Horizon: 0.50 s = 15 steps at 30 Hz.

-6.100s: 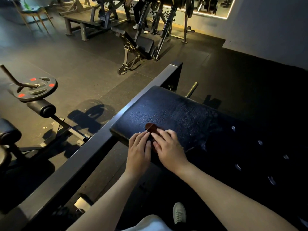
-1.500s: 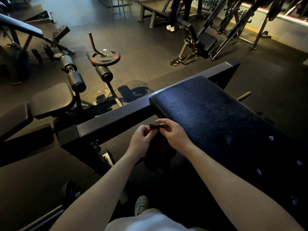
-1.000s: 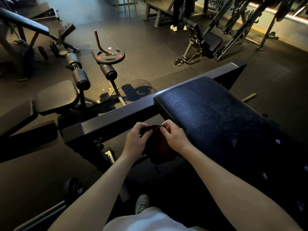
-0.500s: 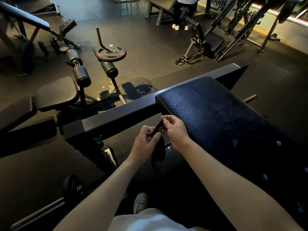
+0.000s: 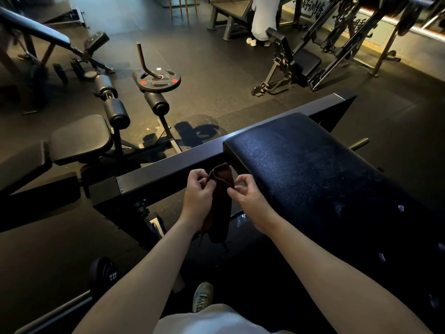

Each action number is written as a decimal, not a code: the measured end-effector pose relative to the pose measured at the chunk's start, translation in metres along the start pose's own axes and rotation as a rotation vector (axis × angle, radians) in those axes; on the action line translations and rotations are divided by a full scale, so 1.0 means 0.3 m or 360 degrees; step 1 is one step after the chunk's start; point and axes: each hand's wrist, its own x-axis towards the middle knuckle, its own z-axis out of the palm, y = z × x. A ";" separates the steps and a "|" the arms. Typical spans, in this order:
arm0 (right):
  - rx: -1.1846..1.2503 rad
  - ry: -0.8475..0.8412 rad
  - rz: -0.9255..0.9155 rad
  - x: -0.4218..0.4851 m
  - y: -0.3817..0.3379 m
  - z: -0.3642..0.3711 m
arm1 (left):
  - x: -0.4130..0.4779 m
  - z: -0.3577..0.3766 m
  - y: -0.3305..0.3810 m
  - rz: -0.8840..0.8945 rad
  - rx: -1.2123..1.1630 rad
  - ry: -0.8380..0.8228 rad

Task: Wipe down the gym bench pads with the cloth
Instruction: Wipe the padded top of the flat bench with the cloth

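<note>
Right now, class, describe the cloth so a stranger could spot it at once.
Start at the big black bench pad on the right. Off its near left corner, the left hand and right hand pinch a cloth hanging between them. It is the only reddish-brown, limp thing among black pads.

- A black weight plate [image 5: 156, 79] with red marks is lying flat around a bent post at 11 o'clock.
- Two padded rollers [image 5: 116, 112] are sticking out just below and left of the plate, toward 10 o'clock.
- A black steel beam [image 5: 173, 173] is running across the middle, rising from 9 o'clock toward 2 o'clock.
- A person in white clothing [image 5: 262, 19] is standing at 12 o'clock.
- A wooden chair [image 5: 183, 7] is standing at the top edge, left of that person.
- A pale shoe [image 5: 203, 296] is resting on the dark floor at 6 o'clock.
</note>
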 end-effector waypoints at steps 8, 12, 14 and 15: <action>0.0236 0.0136 -0.0169 0.014 -0.036 0.014 | -0.041 0.004 0.023 -0.0180 -0.0208 -0.0265; 0.0257 0.0031 -0.0117 0.018 -0.064 -0.004 | -0.064 0.006 -0.018 -0.0132 -0.0128 -0.0393; 0.0169 -0.0040 -0.0102 0.014 -0.061 -0.020 | -0.047 0.012 -0.020 -0.0070 -0.0074 -0.0249; 0.0109 -0.0075 -0.0085 0.011 -0.056 -0.026 | -0.036 0.017 -0.016 -0.0058 -0.0065 -0.0169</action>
